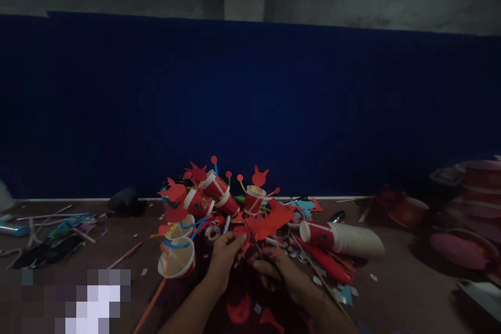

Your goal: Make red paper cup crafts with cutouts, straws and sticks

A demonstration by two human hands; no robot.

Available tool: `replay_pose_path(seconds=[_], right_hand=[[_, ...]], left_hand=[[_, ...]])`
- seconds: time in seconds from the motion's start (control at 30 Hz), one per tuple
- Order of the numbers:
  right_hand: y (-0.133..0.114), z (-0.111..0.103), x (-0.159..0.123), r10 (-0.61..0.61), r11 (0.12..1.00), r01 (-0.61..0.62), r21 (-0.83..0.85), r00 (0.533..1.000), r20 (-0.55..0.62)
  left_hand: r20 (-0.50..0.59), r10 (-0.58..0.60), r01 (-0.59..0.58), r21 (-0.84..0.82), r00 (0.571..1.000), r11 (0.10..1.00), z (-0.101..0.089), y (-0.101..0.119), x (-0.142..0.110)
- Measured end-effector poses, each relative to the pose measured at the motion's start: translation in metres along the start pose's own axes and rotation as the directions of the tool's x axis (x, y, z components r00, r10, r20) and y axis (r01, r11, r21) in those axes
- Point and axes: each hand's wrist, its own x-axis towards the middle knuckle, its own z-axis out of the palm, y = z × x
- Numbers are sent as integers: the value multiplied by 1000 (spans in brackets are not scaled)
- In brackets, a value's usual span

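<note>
Both my hands are over the brown table in the lower middle of the head view. My left hand (226,254) pinches a sheet of red paper (272,222) with cut, uneven edges. In my right hand (270,270) is a pair of dark scissors (256,244), its blades against the paper; how far they are apart is hard to see. Just beyond stands a red paper cup (254,200) with a red cut-out head (259,177) and straw arms. Similar decorated cups crowd to the left, the nearest a white-lined cup (177,260). Below my hands lie red paper scraps (238,309).
A stack of paper cups (352,239) lies on its side at the right, near a long thin stick (321,279). A tape roll (212,233) sits left of centre. Straws and scraps (74,225) litter the left. Behind rises a blue panel (250,104).
</note>
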Motion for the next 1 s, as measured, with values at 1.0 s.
replay_pose_path(seconds=[1.0], right_hand=[[11,4,8,-91,996,91,-22,996,12]], left_hand=[[18,-93,92,35,995,995,4,5,-4]])
